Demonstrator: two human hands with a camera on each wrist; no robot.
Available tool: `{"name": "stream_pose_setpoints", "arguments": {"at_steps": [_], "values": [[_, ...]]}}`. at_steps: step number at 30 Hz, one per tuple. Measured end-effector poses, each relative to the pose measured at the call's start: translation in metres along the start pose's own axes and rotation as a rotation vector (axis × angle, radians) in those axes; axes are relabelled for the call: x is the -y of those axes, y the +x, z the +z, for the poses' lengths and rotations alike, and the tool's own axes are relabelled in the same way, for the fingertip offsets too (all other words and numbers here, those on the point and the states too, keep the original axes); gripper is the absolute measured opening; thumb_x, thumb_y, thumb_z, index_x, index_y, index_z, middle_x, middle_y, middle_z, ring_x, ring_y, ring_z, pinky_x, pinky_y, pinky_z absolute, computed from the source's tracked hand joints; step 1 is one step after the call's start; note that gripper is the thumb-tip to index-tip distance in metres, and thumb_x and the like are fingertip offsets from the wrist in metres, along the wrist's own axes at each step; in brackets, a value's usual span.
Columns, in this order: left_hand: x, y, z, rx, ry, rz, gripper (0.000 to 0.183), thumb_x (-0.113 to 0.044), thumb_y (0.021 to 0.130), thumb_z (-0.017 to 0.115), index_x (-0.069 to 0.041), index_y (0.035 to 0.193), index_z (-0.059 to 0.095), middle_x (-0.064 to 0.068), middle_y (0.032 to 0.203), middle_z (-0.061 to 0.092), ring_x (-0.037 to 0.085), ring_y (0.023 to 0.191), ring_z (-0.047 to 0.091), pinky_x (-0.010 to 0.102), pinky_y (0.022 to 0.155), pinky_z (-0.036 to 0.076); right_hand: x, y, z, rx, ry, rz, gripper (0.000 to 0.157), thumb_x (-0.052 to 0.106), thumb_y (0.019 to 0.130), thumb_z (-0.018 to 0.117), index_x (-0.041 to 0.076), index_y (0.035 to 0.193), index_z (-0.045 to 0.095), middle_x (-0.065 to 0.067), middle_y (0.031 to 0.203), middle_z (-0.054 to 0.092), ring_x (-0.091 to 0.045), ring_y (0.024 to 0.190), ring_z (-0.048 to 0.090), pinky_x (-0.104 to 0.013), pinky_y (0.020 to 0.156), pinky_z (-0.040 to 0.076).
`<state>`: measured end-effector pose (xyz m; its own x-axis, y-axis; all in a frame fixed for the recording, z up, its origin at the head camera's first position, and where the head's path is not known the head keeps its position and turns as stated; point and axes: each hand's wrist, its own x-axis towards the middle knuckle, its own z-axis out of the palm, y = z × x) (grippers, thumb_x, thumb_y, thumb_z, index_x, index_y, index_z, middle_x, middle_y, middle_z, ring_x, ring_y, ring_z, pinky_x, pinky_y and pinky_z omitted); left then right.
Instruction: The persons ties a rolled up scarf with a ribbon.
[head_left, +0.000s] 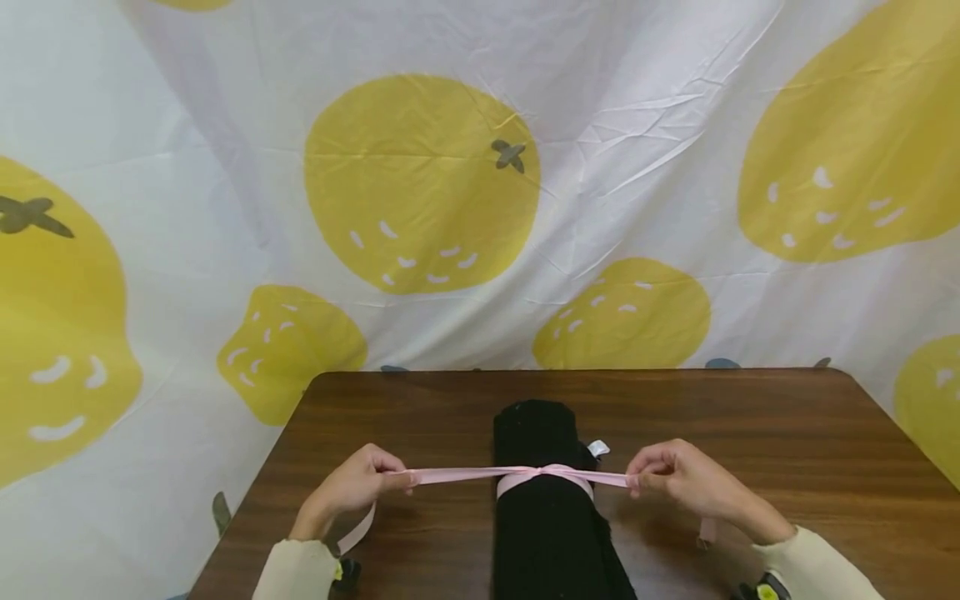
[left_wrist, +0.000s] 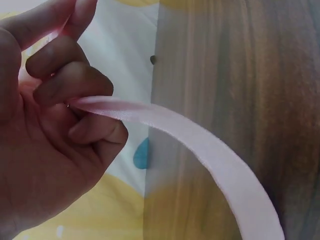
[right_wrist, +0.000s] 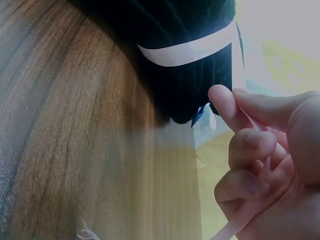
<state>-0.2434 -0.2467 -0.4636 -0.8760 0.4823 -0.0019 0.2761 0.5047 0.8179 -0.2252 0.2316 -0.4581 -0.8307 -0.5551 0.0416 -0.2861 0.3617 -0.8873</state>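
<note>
A rolled black cloth (head_left: 540, 533) lies lengthwise on the table, with a pink ribbon (head_left: 457, 474) wrapped around it and crossed in a knot on top. On the left, my left hand (head_left: 360, 481) pinches one end of the ribbon and pulls it out straight from the knot. In the left wrist view the ribbon's loose tail (left_wrist: 200, 140) runs out between curled fingers and arcs downward. My right hand (head_left: 686, 477) pinches the other end between thumb and index finger. Its tail passes through the palm in the right wrist view. Both stretches look taut.
The brown wooden table (head_left: 420, 417) has its far edge against a white curtain (head_left: 450, 333) printed with yellow fruit. A small white tag (head_left: 597, 449) sticks out of the roll's right side. Frayed white threads (right_wrist: 89, 233) show low in the right wrist view.
</note>
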Motion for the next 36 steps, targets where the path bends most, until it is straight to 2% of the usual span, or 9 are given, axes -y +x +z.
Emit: {"name": "stream_pose_setpoints", "arguments": {"at_steps": [5, 11, 13, 16, 19, 21, 25, 30, 36], "values": [[0.001, 0.001, -0.001, -0.001, -0.029, -0.017, 0.027, -0.021, 0.093, 0.068, 0.0, 0.078, 0.072, -0.006, 0.061, 0.052, 0.003, 0.057, 0.036, 0.019, 0.051, 0.028, 0.001, -0.001, -0.001, 0.012, 0.019, 0.033, 0.013, 0.01, 0.097, 0.061, -0.003, 0.095, 0.065, -0.011, 0.074, 0.069, -0.002, 0.044, 0.038, -0.02, 0.038, 0.03], [0.006, 0.003, -0.004, 0.007, -0.097, 0.046, 0.031, -0.02, 0.095, 0.067, 0.006, 0.078, 0.063, -0.005, 0.064, 0.047, 0.004, 0.06, 0.042, 0.02, 0.054, 0.035, 0.001, -0.001, -0.006, 0.055, 0.036, 0.018, 0.016, 0.009, 0.097, 0.061, -0.006, 0.094, 0.061, -0.005, 0.068, 0.066, -0.002, 0.046, 0.042, -0.021, 0.039, 0.035], [0.008, 0.002, -0.006, 0.027, -0.143, 0.069, 0.032, -0.018, 0.095, 0.066, 0.01, 0.08, 0.059, 0.0, 0.064, 0.047, 0.006, 0.061, 0.045, 0.022, 0.055, 0.038, 0.0, -0.001, -0.01, 0.075, 0.045, 0.007, 0.017, 0.009, 0.097, 0.06, -0.008, 0.093, 0.061, -0.001, 0.066, 0.064, -0.002, 0.047, 0.043, -0.021, 0.039, 0.036], [0.011, 0.0, -0.01, 0.059, -0.203, 0.089, 0.028, -0.014, 0.096, 0.064, 0.01, 0.083, 0.058, 0.016, 0.063, 0.048, 0.013, 0.06, 0.05, 0.027, 0.056, 0.043, 0.001, -0.003, -0.016, 0.102, 0.048, -0.007, 0.017, 0.009, 0.098, 0.059, -0.007, 0.093, 0.06, -0.001, 0.064, 0.062, -0.002, 0.047, 0.044, -0.022, 0.039, 0.037], [0.014, -0.004, -0.013, 0.075, -0.236, 0.099, 0.027, -0.012, 0.097, 0.062, 0.01, 0.083, 0.057, 0.028, 0.066, 0.047, 0.019, 0.059, 0.052, 0.032, 0.056, 0.044, 0.0, -0.007, -0.023, 0.123, 0.049, -0.028, 0.016, 0.008, 0.098, 0.058, -0.007, 0.094, 0.061, -0.013, 0.062, 0.061, -0.002, 0.046, 0.045, -0.024, 0.038, 0.039], [0.015, -0.006, -0.016, 0.078, -0.249, 0.1, 0.028, -0.012, 0.097, 0.061, 0.011, 0.082, 0.056, 0.03, 0.066, 0.045, 0.02, 0.059, 0.051, 0.033, 0.055, 0.043, 0.0, -0.01, -0.028, 0.137, 0.051, -0.033, 0.015, 0.007, 0.099, 0.057, -0.006, 0.094, 0.062, -0.021, 0.063, 0.059, -0.003, 0.046, 0.046, -0.025, 0.037, 0.04], [0.018, -0.011, -0.02, 0.078, -0.279, 0.078, 0.031, -0.012, 0.098, 0.059, 0.016, 0.088, 0.053, 0.018, 0.062, 0.045, 0.015, 0.057, 0.049, 0.031, 0.054, 0.042, -0.003, -0.016, -0.036, 0.155, 0.067, -0.04, 0.015, 0.006, 0.099, 0.056, -0.007, 0.094, 0.062, -0.028, 0.065, 0.056, -0.003, 0.047, 0.048, -0.031, 0.037, 0.043], [0.022, -0.015, -0.024, 0.073, -0.289, 0.031, 0.036, -0.015, 0.101, 0.056, 0.018, 0.09, 0.052, -0.003, 0.062, 0.047, 0.007, 0.057, 0.046, 0.023, 0.053, 0.041, -0.01, -0.025, -0.045, 0.153, 0.081, 0.013, 0.019, 0.009, 0.099, 0.057, -0.009, 0.095, 0.062, -0.029, 0.066, 0.055, -0.002, 0.048, 0.049, -0.029, 0.035, 0.041], [0.026, -0.019, -0.026, 0.053, -0.283, -0.045, 0.043, -0.02, 0.101, 0.056, 0.016, 0.078, 0.047, -0.003, 0.06, 0.047, 0.006, 0.053, 0.042, 0.022, 0.05, 0.035, -0.019, -0.033, -0.056, 0.148, 0.059, 0.051, 0.018, 0.01, 0.1, 0.056, -0.006, 0.096, 0.063, -0.02, 0.064, 0.06, -0.003, 0.049, 0.052, -0.029, 0.033, 0.041]]}}
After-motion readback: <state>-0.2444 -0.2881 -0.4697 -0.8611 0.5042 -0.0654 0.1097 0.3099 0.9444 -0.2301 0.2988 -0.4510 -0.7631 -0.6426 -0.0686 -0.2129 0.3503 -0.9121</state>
